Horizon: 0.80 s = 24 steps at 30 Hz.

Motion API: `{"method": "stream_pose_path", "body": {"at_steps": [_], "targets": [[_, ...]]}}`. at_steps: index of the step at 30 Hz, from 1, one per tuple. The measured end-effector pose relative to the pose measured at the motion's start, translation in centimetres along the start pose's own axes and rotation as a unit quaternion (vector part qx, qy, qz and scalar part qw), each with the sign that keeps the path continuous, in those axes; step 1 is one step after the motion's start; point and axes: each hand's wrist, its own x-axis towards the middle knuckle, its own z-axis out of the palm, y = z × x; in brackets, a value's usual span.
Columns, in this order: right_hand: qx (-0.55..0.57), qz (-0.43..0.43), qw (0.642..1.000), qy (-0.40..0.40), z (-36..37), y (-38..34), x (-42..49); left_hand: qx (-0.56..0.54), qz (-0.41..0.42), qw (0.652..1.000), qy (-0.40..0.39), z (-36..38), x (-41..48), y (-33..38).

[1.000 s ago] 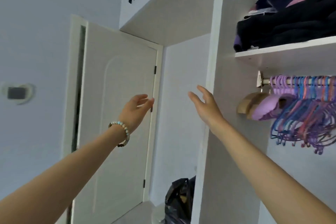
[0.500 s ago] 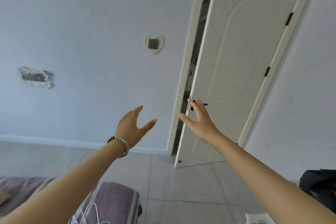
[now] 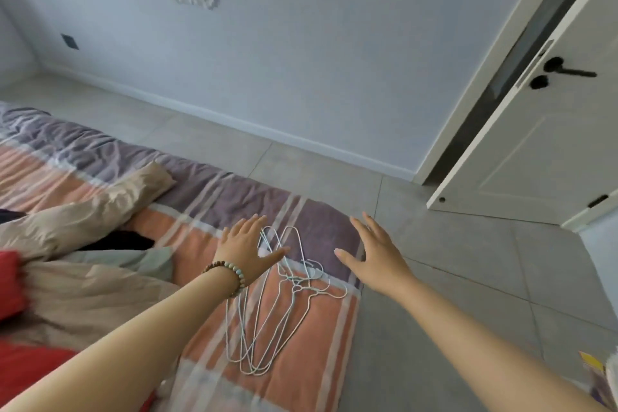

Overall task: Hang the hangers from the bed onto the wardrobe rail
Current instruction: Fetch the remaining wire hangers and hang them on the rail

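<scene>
Pale bluish-white hangers, purple, orange and white striped bedspread, beige pillow, red cloth, grey floor

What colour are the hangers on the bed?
Pale blue-white wire hangers, clearest in the head view.

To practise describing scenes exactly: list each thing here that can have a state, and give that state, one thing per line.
Hangers: lying piled on the bed, unheld.
Left hand: open, fingers spread, by the hangers.
Right hand: open, holding nothing.
Door: partly open.
Duvet: rumpled.
</scene>
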Motion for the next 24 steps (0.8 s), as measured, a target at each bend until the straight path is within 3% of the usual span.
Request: {"method": "stream_pose_path", "body": {"at_steps": [13, 20, 24], "targets": [[-0.003, 0.038, 0.983, -0.178, 23.0, 3.3, 3.6, 0.023, -0.149, 0.978, -0.144, 17.6, -1.9, -14.5], [0.051, 0.047, 0.975, -0.212, 30.7, 3.4, 5.5, 0.005, -0.147, 0.972, -0.182, 23.0, -1.3, -17.3], [0.131, 0.107, 0.966, -0.193, 33.6, 3.1, 6.6, -0.046, -0.172, 0.965, -0.195, 24.9, -0.3, -18.0]]}}
